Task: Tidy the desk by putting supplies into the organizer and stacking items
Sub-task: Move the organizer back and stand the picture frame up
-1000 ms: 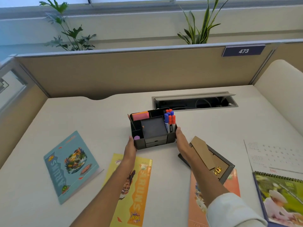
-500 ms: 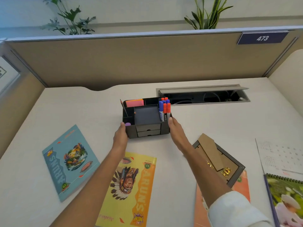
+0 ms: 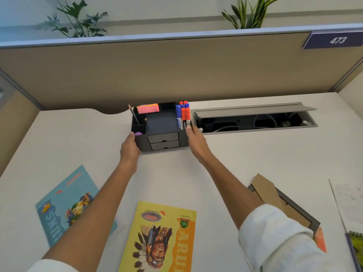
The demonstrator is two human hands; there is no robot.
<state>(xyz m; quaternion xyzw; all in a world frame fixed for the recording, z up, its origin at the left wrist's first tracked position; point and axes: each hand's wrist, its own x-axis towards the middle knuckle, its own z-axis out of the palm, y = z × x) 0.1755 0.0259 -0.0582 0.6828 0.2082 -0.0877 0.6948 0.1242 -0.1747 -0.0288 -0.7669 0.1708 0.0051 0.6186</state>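
Observation:
The dark grey desk organizer [image 3: 163, 141] stands at the back of the desk, close to the partition. It holds blue and red markers [image 3: 183, 115], pink sticky notes [image 3: 148, 109], a pencil and a small purple item. My left hand [image 3: 129, 147] grips its left front corner. My right hand [image 3: 196, 142] holds its right side, thumb at the top edge by the markers. A blue booklet [image 3: 64, 207] lies front left and a yellow booklet [image 3: 165, 238] front centre.
An open cable tray [image 3: 255, 120] is sunk into the desk right of the organizer. Front right lie a picture frame with a cardboard back [image 3: 279, 199], an orange booklet [image 3: 320, 240] under it, and a spiral calendar [image 3: 349, 209]. The partition wall [image 3: 176, 71] closes the back.
Both hands have slid the organizer away from me toward the partition, now beside the cable tray. The view has tilted down, so the booklets appear lower.

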